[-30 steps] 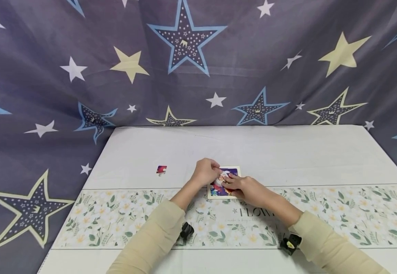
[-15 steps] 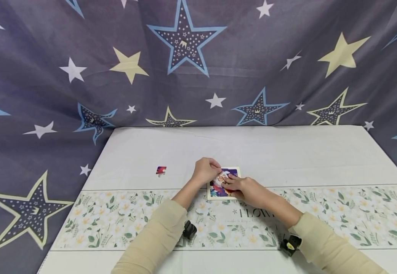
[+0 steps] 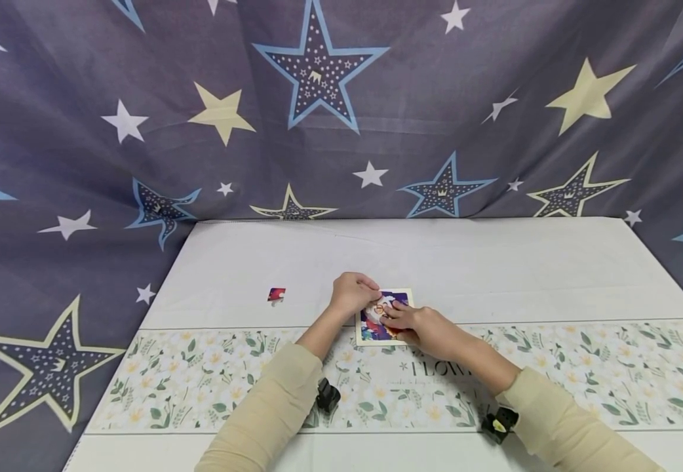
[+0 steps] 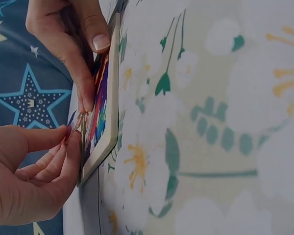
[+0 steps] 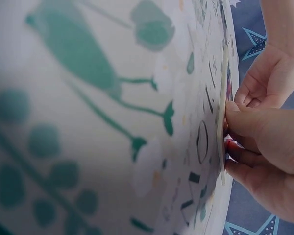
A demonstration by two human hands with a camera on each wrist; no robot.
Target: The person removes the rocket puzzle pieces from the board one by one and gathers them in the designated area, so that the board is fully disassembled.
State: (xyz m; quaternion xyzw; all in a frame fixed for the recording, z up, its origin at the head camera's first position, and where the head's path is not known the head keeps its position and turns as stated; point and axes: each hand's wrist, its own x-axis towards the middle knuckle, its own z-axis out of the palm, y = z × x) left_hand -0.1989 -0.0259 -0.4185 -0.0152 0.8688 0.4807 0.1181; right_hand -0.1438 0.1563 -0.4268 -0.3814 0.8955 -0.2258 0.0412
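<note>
A small jigsaw puzzle in a cream frame point(image 3: 371, 342) lies flat on the table, its picture purple, white and red. My left hand point(image 3: 352, 294) is at the frame's upper left. In the left wrist view its thumb and fingertips pinch a small jigsaw piece point(image 4: 71, 118), mostly hidden, close over the puzzle. My right hand point(image 3: 430, 329) lies over the puzzle's right side with extended fingers resting on the picture. In the right wrist view its thumb point(image 5: 237, 118) is right at the frame's edge. One loose red and purple jigsaw piece point(image 3: 276, 294) lies farther left.
The white table cover point(image 3: 495, 262) has a floral band point(image 3: 212, 373) with lettering near the frame. A dark star-patterned curtain point(image 3: 436, 85) hangs behind the table and along its sides. Black wrist cameras point(image 3: 328, 395) sit under both sleeves.
Both hands stay almost in place at the puzzle. My left forearm has shifted very slightly to the right, and the loose piece has not moved on the table.
</note>
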